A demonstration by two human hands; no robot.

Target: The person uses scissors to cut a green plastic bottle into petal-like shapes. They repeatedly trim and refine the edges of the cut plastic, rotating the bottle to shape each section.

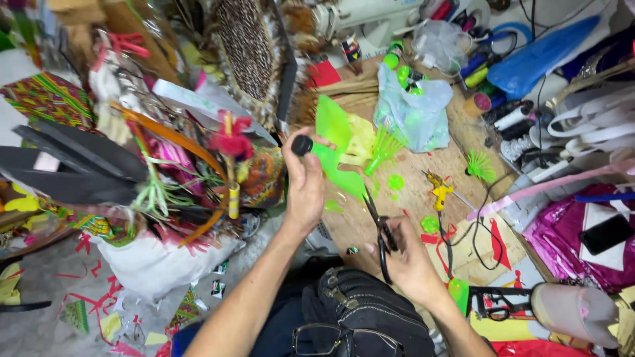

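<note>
My left hand (pixel 305 182) holds up a bright green plastic piece (pixel 334 142) with a black cap at its end (pixel 302 145) pinched between thumb and fingers. My right hand (pixel 410 261) grips black scissors (pixel 379 228), whose blades point up into the lower edge of the green piece. Both hands hover over a wooden board (pixel 410 172) scattered with green offcuts. Black bag with glasses lies in my lap (pixel 360 317).
A yellow glue gun (pixel 440 194) with a black cord lies right of the scissors. Green fringed pieces (pixel 481 165), a pale plastic bag (pixel 417 109), spools and markers crowd the board's far side. A heap of colourful craft materials (pixel 165 152) stands at left. A phone (pixel 605 233) lies at right.
</note>
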